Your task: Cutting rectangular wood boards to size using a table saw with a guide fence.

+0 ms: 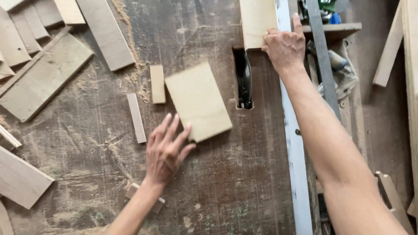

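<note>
Left hand (165, 152) spread flat, fingers loose, at the cut board (198, 101); right hand (285, 45) presses a plywood strip (257, 21) beyond the saw blade (246, 82).

Surface (226, 182): dark worn wood, scratched, dusted with sawdust. Blade slot (244, 80) cut through it, just left of right grip (285, 45). Pale fence rail (294, 143) runs lengthwise, under right forearm. Plywood board (257, 21) lies flat beyond slot, touching right grip. Rectangular plywood panel (198, 101) lies flat, just beyond left grip (165, 152) fingertips. 2 narrow offcut strips (137, 117) further left of panel. Small wood block (146, 198) near left wrist. Plank pile (43, 74) well left, far corner.
</note>
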